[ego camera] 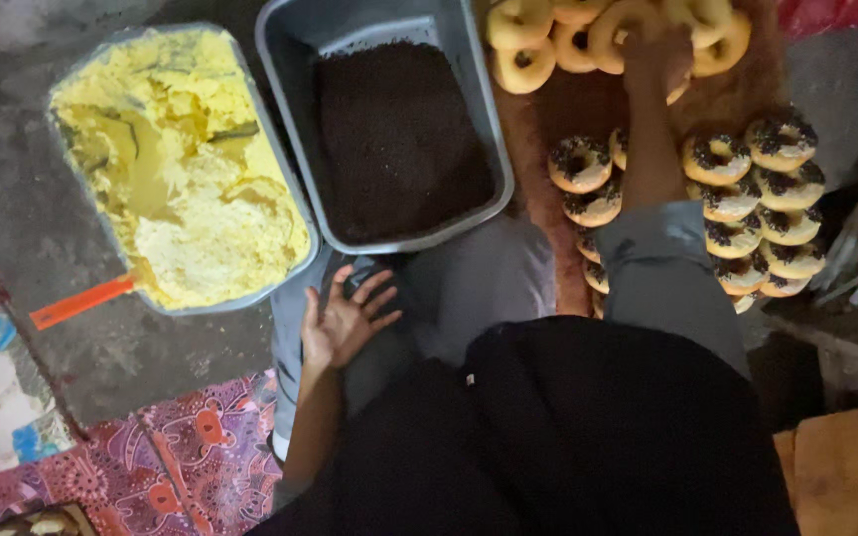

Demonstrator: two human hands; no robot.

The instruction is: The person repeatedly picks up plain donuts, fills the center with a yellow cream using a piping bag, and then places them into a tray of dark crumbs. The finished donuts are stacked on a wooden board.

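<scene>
Beyond the grey tub of chocolate sprinkles (399,139), the right hand (659,55) closes on a plain ring doughnut (616,30), soft and best held at its rim, while the left hand (342,320) rests open.

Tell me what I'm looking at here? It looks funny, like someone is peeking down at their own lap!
That is just what it is. A person wears a camera on the head, so this one picture looks straight down at their own arms and knees. There is no machine, only two bare hands. The right hand stretches out to the plain doughnuts at the top and touches them; whether its fingers have closed on one is hard to tell. The left hand rests open on the knee and holds nothing. On the floor sit a tub of yellow cream with an orange handle sticking out, and a grey tub of dark sprinkles. To the right lie doughnuts already topped with sprinkles, the topped doughnuts, piled in rows.
</scene>
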